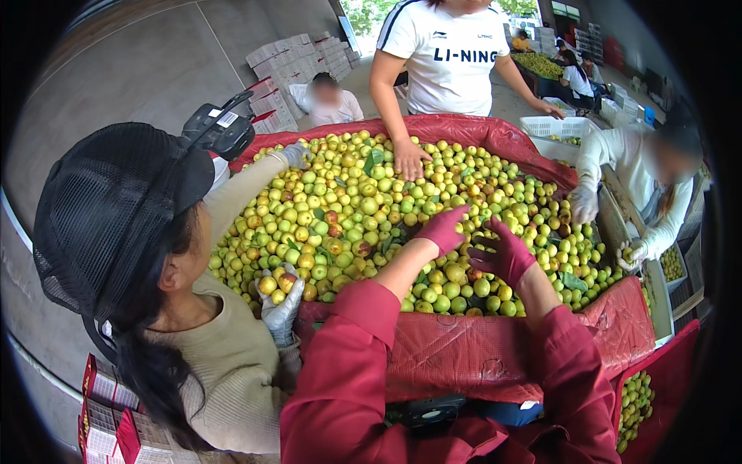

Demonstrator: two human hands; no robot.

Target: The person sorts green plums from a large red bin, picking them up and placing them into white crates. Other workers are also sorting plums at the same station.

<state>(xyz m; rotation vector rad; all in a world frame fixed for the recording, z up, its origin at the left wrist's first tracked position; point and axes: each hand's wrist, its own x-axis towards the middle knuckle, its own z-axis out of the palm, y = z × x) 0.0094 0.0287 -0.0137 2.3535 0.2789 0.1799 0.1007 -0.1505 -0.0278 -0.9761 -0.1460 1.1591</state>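
Observation:
Yellow-green round fruits (371, 205), which look like fresh jujubes, fill a wide bin lined with red woven plastic sheeting (458, 348). Some have brown-red patches, and green leaves (374, 159) lie among them. My left hand (443, 233), in a dark pink glove, reaches over the middle of the heap with its fingers apart. Beside it my right hand (503, 254), gloved alike, has its fingers spread towards the left one. I see no fruit gripped in either hand, though parts of both palms are hidden. Between and below the hands the fruits thin out over a dark surface.
At left a person in a black mesh cap (116, 214) holds several fruits in a gloved hand (281, 307). A bare hand (410, 159) opposite touches the heap. Another gloved hand (582, 204) works at right, near a white crate (559, 126). Stacked boxes (290, 61) stand behind.

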